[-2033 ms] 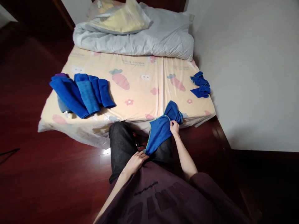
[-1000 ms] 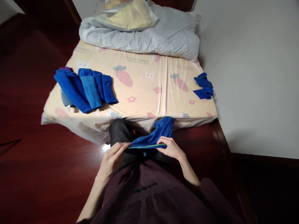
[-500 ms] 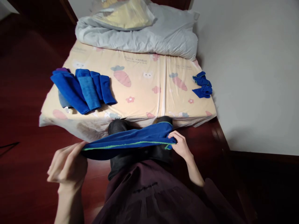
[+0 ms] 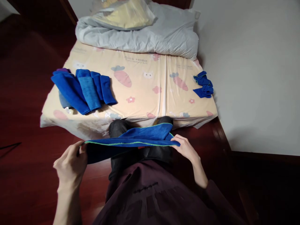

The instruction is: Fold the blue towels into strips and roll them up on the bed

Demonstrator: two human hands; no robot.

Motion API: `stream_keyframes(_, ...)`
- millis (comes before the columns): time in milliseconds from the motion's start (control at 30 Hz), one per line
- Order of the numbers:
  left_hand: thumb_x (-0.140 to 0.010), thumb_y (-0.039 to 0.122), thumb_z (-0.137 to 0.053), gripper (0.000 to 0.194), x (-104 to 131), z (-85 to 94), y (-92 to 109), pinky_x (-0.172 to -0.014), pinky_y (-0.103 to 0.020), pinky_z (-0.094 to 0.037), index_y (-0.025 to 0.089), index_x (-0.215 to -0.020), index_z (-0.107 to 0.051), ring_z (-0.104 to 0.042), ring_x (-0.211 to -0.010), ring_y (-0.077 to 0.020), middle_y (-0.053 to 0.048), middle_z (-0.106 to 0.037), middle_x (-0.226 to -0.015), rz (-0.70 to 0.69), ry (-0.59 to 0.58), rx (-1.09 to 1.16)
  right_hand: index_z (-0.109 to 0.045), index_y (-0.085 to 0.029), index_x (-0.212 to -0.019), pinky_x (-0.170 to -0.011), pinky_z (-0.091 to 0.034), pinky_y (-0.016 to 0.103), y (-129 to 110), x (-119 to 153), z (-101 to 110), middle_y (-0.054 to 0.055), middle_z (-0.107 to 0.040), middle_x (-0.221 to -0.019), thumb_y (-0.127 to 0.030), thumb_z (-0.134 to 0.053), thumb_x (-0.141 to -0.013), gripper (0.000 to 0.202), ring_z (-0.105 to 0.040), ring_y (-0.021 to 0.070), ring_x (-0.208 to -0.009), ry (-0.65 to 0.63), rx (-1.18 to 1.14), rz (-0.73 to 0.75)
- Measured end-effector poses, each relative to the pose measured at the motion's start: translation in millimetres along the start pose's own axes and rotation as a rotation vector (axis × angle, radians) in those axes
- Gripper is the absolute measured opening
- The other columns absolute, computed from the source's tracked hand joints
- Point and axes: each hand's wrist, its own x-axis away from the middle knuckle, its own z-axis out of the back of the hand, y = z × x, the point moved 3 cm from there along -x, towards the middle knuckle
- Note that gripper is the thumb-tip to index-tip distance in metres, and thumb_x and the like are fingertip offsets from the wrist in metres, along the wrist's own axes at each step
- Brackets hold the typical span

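A blue towel (image 4: 140, 137) with a green-stitched edge is stretched between my two hands, above my knees and in front of the bed. My left hand (image 4: 71, 162) pinches its left corner. At the other end, my right hand (image 4: 185, 148) grips the right corner between thumb and fingers. The stitched edge runs nearly straight from hand to hand, while part of the cloth droops below it on the left and another part spreads toward the bed.
Folded blue towels (image 4: 90, 90) lie in a row on the left of the bed (image 4: 140, 103). Crumpled blue cloths (image 4: 203, 86) sit at its right edge, near the white wall (image 4: 253, 78). A rolled grey quilt (image 4: 140, 40) and a yellow bundle in clear plastic (image 4: 131, 15) occupy the back.
My right hand has moved slightly right and the left hand has shifted its hold on the corner. The towel's edge is now straighter, and the cloth behind it has opened more.
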Motion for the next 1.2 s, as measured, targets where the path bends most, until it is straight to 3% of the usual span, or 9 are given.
stream_keyframes(100,-0.098,0.032,-0.069,0.014,5.8,-2.2,-9.5,-0.054,-0.018,-0.045,0.021,-0.09,-0.074,-0.069,-0.063,-0.0121,0.002,-0.077,-0.077,0.018,-0.06,0.087,-0.071,-0.022,-0.089,-0.069,-0.05,0.027,-0.8,4.5,4.2,0.001,-0.066,-0.089,-0.028,-0.077,-0.091,0.009,-0.063,0.0169,-0.074,-0.026,-0.023,-0.039)
stream_keyframes(233,-0.096,0.028,-0.064,0.009,12.4,2.8,-20.7,-0.059,-0.027,-0.05,0.028,-0.095,-0.073,-0.073,-0.067,-0.0196,0.001,-0.079,-0.083,0.096,-0.173,0.196,-0.072,-0.022,-0.09,-0.071,-0.053,0.027,-4.8,11.1,10.4,0.002,-0.069,-0.087,-0.032,-0.075,-0.092,0.011,-0.067,0.0183,-0.077,0.008,-0.061,-0.007)
stream_keyframes(433,-0.081,0.027,-0.057,0.051,2.9,20.0,-19.3,-0.07,-0.042,-0.053,0.051,-0.123,-0.074,-0.075,-0.078,-0.0321,0.002,-0.078,-0.088,0.256,-0.318,0.309,-0.074,-0.025,-0.099,-0.08,-0.06,0.032,-2.3,15.0,26.1,0.002,-0.077,-0.091,-0.018,-0.066,-0.091,0.013,-0.073,0.0199,-0.077,0.324,0.118,0.091)
stream_keyframes(567,-0.086,0.038,-0.061,0.048,-14.4,21.9,-10.8,-0.067,-0.041,-0.053,0.071,-0.12,-0.067,-0.073,-0.07,-0.0289,0.009,-0.075,-0.08,0.249,-0.43,0.464,-0.072,-0.026,-0.101,-0.081,-0.061,0.034,4.2,8.9,38.6,0.003,-0.078,-0.095,-0.017,-0.063,-0.095,0.014,-0.075,0.0216,-0.08,0.368,0.291,0.16)
stream_keyframes(733,-0.091,0.045,-0.057,0.042,-31.7,17.0,-8.4,-0.056,-0.038,-0.048,0.076,-0.118,-0.065,-0.067,-0.06,-0.0236,0.005,-0.067,-0.072,0.124,-0.607,0.578,-0.071,-0.023,-0.105,-0.084,-0.062,0.037,18.3,3.6,60.2,0.005,-0.078,-0.096,-0.015,-0.059,-0.098,0.016,-0.077,0.024,-0.084,0.409,0.451,0.198)
stream_keyframes(833,-0.092,0.039,-0.052,0.053,-35.2,9.3,-14.7,-0.063,-0.04,-0.051,0.077,-0.13,-0.055,-0.067,-0.067,-0.0251,0.001,-0.065,-0.079,0.082,-0.551,0.516,-0.071,-0.023,-0.109,-0.09,-0.063,0.04,24.0,2.4,71.5,0.007,-0.079,-0.103,-0.014,-0.059,-0.097,0.019,-0.078,0.0256,-0.093,0.408,0.463,0.206)
stream_keyframes(1033,-0.091,0.025,-0.054,0.075,-45.7,-15.3,-25.6,-0.075,-0.042,-0.057,0.079,-0.141,-0.04,-0.071,-0.084,-0.0266,0.0,-0.065,-0.104,0.072,-0.235,0.341,-0.073,-0.024,-0.114,-0.104,-0.061,0.042,16.4,-1.6,97.1,0.005,-0.079,-0.119,-0.008,-0.054,-0.096,0.031,-0.077,0.0247,-0.108,0.449,0.436,0.239)
stream_keyframes(1133,-0.092,0.023,-0.054,0.077,-62.5,-23.4,-24.4,-0.075,-0.041,-0.057,0.073,-0.149,-0.039,-0.074,-0.094,-0.028,0.0,-0.069,-0.113,0.023,-0.169,0.3,-0.074,-0.025,-0.118,-0.108,-0.06,0.04,10.8,-4.2,115.1,0.004,-0.078,-0.123,-0.004,-0.049,-0.094,0.04,-0.076,0.0231,-0.112,0.485,0.457,0.234)
stream_keyframes(1200,-0.095,0.023,-0.052,0.072,-76.5,-25.6,-23.0,-0.068,-0.038,-0.055,0.064,-0.153,-0.042,-0.075,-0.088,-0.0274,-0.001,-0.073,-0.108,-0.017,-0.166,0.263,-0.074,-0.025,-0.118,-0.109,-0.059,0.039,8.3,-5.4,128.1,0.004,-0.078,-0.122,-0.003,-0.048,-0.092,0.043,-0.075,0.0227,-0.114,0.518,0.478,0.234)
